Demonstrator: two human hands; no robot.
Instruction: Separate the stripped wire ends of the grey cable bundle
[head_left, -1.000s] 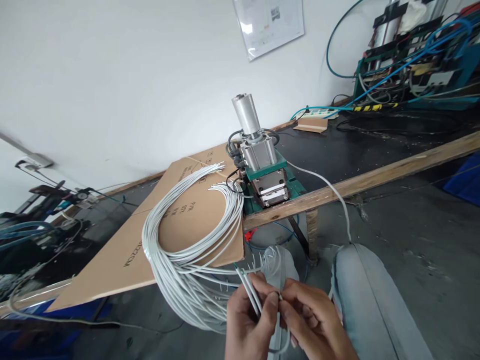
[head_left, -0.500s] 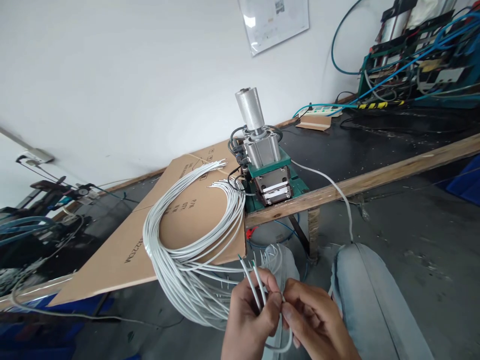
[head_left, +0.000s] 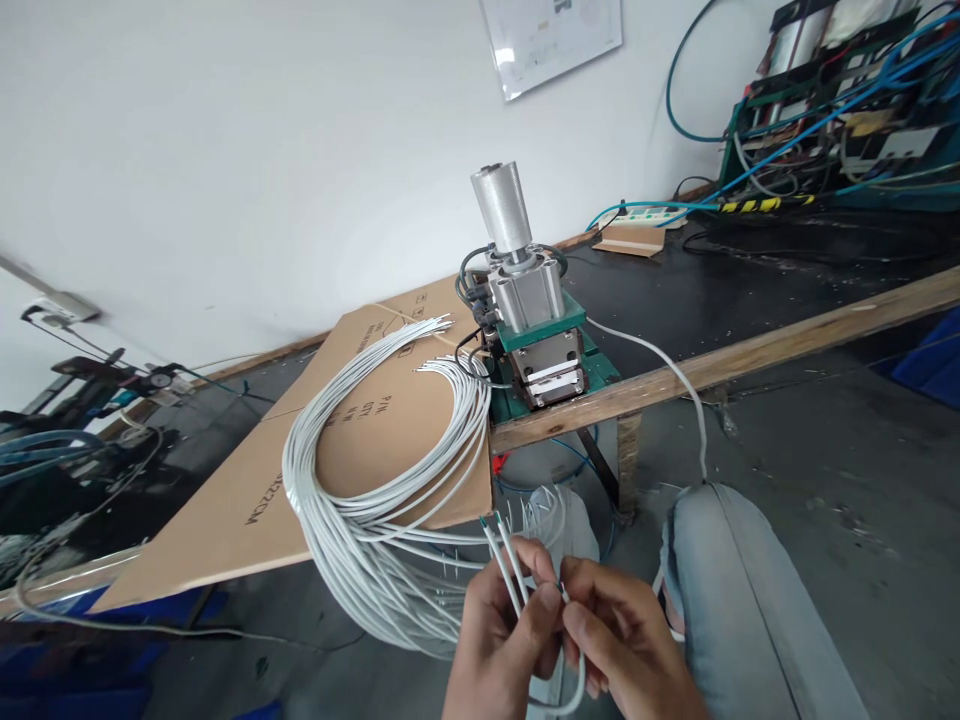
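Observation:
In the lower middle, my left hand (head_left: pixel 504 640) is closed around white cables (head_left: pixel 513 580), two of which stick up past its fingers with small green tips. My right hand (head_left: pixel 626 630) pinches a white cable end (head_left: pixel 565 596) close against my left fingertips. Below both hands a white cable loop (head_left: pixel 562 708) curves round. To the left of my hands, a large coil of white cables (head_left: pixel 300 460) lies on a flat cardboard sheet (head_left: pixel 225 515) and hangs over its front edge, with many loose ends near my left hand.
A pneumatic machine (head_left: pixel 534 300) with a metal cylinder on a green base stands at the bench's wooden edge (head_left: pixel 720 372). More machinery (head_left: pixel 832 130) with blue hoses is at the back right, and other equipment (head_left: pixel 82 430) at the left. My knee (head_left: pixel 750 590) is at the lower right.
The cable end at my right fingertips has shifted slightly and its tip shows more clearly. Both hands stay close together, and the view has tilted a little.

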